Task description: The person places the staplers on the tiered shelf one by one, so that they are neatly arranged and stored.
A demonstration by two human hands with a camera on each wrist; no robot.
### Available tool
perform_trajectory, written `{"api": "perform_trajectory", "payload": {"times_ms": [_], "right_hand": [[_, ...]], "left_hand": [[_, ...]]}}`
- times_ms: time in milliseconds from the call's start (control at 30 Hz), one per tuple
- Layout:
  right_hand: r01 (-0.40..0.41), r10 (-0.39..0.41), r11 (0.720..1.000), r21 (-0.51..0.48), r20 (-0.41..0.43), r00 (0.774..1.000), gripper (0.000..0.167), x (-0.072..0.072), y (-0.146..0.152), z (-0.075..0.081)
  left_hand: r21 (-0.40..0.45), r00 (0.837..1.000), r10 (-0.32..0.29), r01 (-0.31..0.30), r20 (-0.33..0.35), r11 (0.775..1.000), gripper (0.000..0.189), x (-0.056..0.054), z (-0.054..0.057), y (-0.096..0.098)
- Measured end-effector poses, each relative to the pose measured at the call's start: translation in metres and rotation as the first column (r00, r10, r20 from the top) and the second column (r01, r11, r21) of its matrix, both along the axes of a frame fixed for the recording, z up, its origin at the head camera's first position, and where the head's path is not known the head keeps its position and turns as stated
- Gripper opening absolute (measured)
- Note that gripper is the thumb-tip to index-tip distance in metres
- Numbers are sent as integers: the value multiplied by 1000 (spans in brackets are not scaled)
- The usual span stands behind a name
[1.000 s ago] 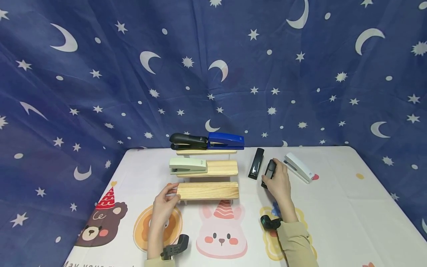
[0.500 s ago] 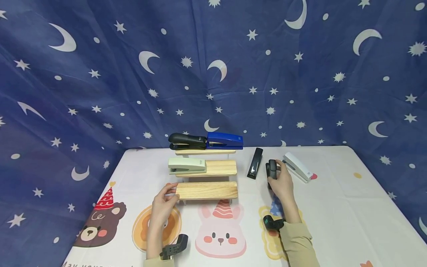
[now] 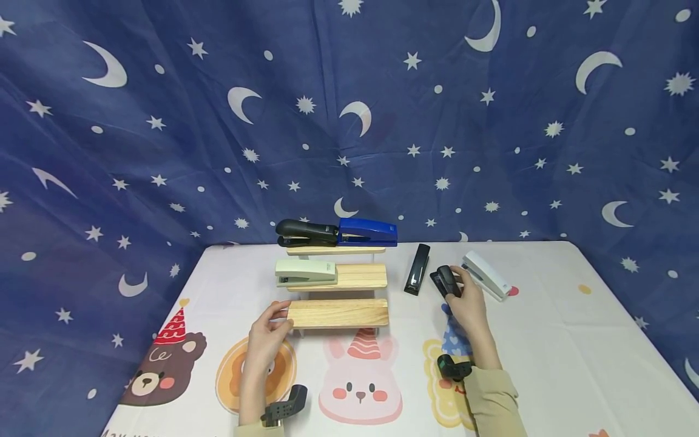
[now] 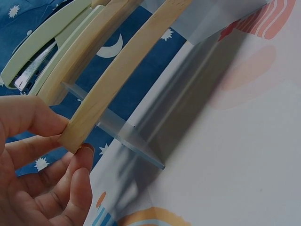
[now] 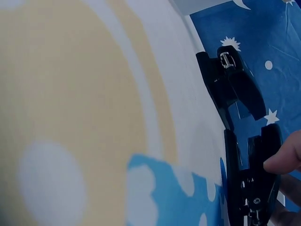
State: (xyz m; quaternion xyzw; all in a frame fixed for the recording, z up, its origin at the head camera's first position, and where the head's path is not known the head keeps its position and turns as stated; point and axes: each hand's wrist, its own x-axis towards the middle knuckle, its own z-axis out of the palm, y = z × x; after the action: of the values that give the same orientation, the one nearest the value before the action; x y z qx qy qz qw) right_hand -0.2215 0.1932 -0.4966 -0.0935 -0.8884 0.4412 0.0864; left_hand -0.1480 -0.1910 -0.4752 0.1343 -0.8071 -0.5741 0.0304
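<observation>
My left hand (image 3: 265, 340) pinches the left end of the lowest wooden shelf (image 3: 338, 314) of a three-tier rack; in the left wrist view, thumb and fingers (image 4: 85, 155) clasp that shelf's end. To the right of the rack, my right hand (image 3: 471, 303) grips a small black stapler (image 3: 445, 281) from its right side. Seen from the right wrist, the thumb (image 5: 285, 155) presses on this stapler's upper arm, low over the tablecloth. Beside it lies a glossy black stapler (image 3: 417, 270), and a white stapler (image 3: 486, 275) is just behind the right hand.
A black stapler (image 3: 307, 233) and a blue stapler (image 3: 368, 232) sit end to end on the top shelf. The middle shelf (image 3: 363, 276) carries a pale green stapler (image 3: 306, 272) at its left. Behind the patterned tablecloth (image 3: 568, 340) hangs a blue starry curtain (image 3: 349, 170).
My right hand has shifted right and slightly nearer, turning the small black stapler so that its far end now points left. The left hand keeps its hold on the lowest shelf.
</observation>
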Motion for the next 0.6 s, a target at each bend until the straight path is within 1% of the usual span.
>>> {"api": "perform_trajectory", "payload": {"times_ms": [133,267,400,600], "right_hand": [[3,-1,998,-64,25,1000,63,1,2,2],[8,-2,991,-134,41,999,61,3,6,5],[10,-3,989,-150,42,999,60,5,8,8],[3,-2,985,-170,10,1000,60,6,11,15]], "left_hand": [[7,1000,1,-1,4,1000,44,1,0,-1],[32,1000,0,1,-4,999,44,0,0,0],[31,1000,1,-1,-13,1000,44,1,0,1],[6,1000,6,-6,-8,1000,44,0,0,1]]}}
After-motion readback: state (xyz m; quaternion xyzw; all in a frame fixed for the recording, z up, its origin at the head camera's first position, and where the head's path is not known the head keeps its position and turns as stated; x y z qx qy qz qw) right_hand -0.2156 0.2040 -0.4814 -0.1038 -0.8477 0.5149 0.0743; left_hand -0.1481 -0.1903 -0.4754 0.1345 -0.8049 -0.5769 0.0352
